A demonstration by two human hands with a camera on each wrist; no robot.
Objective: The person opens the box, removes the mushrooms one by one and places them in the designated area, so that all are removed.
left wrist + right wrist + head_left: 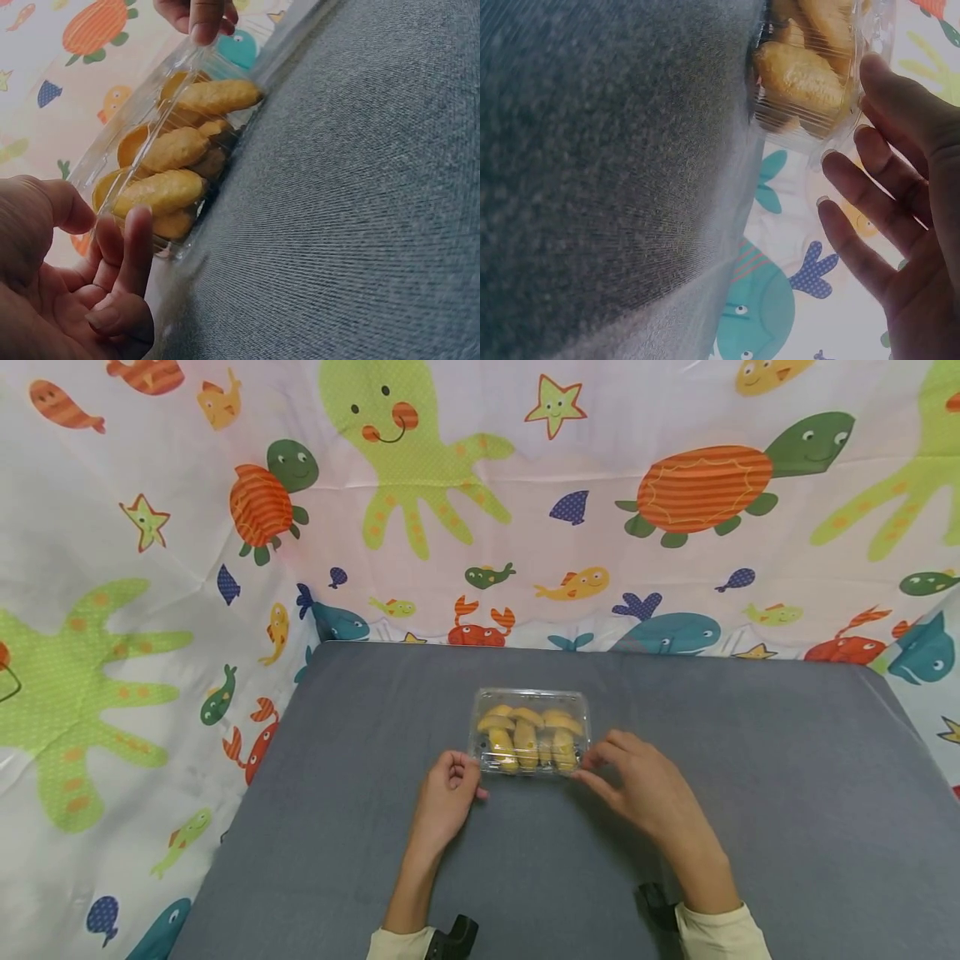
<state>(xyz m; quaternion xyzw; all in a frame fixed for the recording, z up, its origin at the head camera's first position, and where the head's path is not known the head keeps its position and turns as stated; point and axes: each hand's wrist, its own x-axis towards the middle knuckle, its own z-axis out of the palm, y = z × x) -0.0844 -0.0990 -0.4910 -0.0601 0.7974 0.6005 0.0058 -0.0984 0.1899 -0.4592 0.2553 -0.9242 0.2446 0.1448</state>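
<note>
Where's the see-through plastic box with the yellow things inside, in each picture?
Head view: the plastic box is a little below and right of the middle.
Left wrist view: the box is left of the middle, slanting.
Right wrist view: the box is at the top, right of the middle, partly cut off.
Shared landmark: the gray cloth, in all three.

Grey tabletop [540, 852], clear plastic box [531, 732] on it

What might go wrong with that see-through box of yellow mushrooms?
Maybe two things. The left hand and right hand are only at the near corners of the clear box, so it might tip if lifted. Its plastic looks thin, so squeezing hard could bend it and jumble the yellow mushroom shapes inside.
</note>
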